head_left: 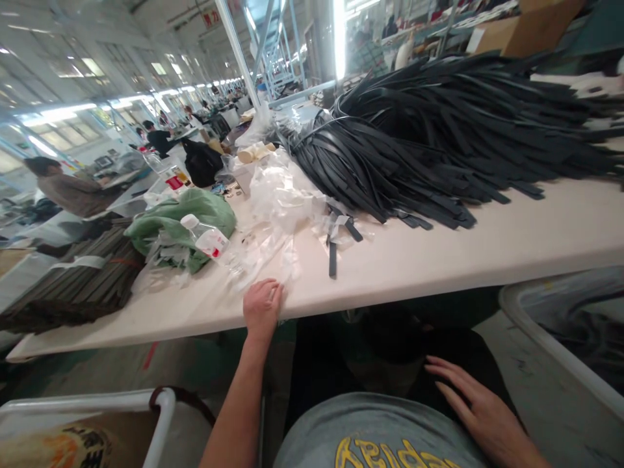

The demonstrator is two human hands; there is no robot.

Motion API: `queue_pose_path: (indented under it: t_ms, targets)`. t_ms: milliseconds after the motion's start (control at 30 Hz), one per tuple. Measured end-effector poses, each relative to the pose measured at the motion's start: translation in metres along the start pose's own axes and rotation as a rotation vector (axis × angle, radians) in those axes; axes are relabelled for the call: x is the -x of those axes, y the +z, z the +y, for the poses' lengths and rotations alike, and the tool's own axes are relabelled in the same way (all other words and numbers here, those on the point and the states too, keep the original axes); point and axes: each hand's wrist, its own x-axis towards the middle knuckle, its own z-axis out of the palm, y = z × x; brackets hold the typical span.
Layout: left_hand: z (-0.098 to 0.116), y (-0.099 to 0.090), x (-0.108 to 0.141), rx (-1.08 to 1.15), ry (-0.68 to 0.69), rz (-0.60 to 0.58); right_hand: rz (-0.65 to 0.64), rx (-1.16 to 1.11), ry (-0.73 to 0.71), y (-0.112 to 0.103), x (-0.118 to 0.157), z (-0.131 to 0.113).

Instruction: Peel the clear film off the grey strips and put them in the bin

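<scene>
My left hand rests on the front edge of the pale tabletop, its fingers curled down and closed. Whatever may be inside them is hidden. Just beyond it lie crumpled clear plastic bags. My right hand is at my right thigh, below the table, with fingers stretched out and nothing in them. A large heap of flat black straps spreads over the right part of the table, gathered at its left end. Two short strap pieces lie apart in front of it.
A plastic bottle leans on a green cloth or bag. Dark strips are stacked at the table's left end. White bins stand lower left and right. A person sits at another table farther left.
</scene>
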Motion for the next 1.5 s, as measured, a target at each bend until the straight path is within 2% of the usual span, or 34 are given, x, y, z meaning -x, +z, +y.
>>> queue_pose_path:
  t_ms: [100,200,300,367,433,500,600,633,700,800,1033,1200,1267,1367,1433,1500]
  targets:
    - [0.015,-0.020,0.012,0.041,0.077,0.113,-0.254,-0.343,0.097,-0.009,-0.024,-0.069]
    - [0.030,-0.039,0.029,0.072,0.161,0.122,-0.415,-0.627,0.078,-0.007,-0.062,-0.140]
    - [0.043,-0.049,0.048,0.113,0.195,0.062,-0.492,-0.675,0.053,0.011,-0.107,-0.196]
    - [0.048,-0.053,0.060,0.160,0.186,-0.002,-0.494,-0.667,0.052,0.025,-0.133,-0.220]
    - [0.051,-0.055,0.071,0.240,0.099,-0.048,-0.470,-0.656,0.036,0.035,-0.154,-0.234]
    - [0.052,-0.056,0.078,0.397,-0.110,-0.099,-0.448,-0.653,-0.002,0.039,-0.167,-0.241]
    - [0.051,-0.056,0.079,0.789,-0.480,-0.238,-0.436,-0.639,-0.068,0.034,-0.174,-0.246]
    - [0.051,-0.055,0.077,0.914,-0.559,-0.309,-0.434,-0.625,-0.086,0.032,-0.175,-0.248]
    - [0.052,-0.051,0.070,1.071,-0.626,-0.456,-0.428,-0.589,-0.115,0.029,-0.175,-0.250]
    - [0.054,-0.043,0.062,1.137,-0.633,-0.597,-0.419,-0.519,-0.150,0.028,-0.173,-0.251]
    - [0.053,-0.030,0.059,1.155,-0.690,-0.584,-0.394,-0.393,-0.228,0.028,-0.173,-0.248]
    - [0.051,-0.030,0.057,1.259,-0.718,-0.635,-0.412,-0.355,-0.253,0.029,-0.173,-0.244]
    - [0.050,-0.030,0.055,1.226,-0.688,-0.662,-0.401,-0.358,-0.248,0.026,-0.174,-0.240]
    - [0.046,-0.034,0.055,1.044,-0.616,-0.697,-0.338,-0.392,-0.203,0.018,-0.177,-0.234]
    - [0.041,-0.041,0.055,0.777,-0.526,-0.674,-0.294,-0.429,-0.165,0.012,-0.178,-0.231]
    - [0.035,-0.053,0.055,0.435,-0.424,-0.594,-0.279,-0.460,-0.145,0.007,-0.177,-0.231]
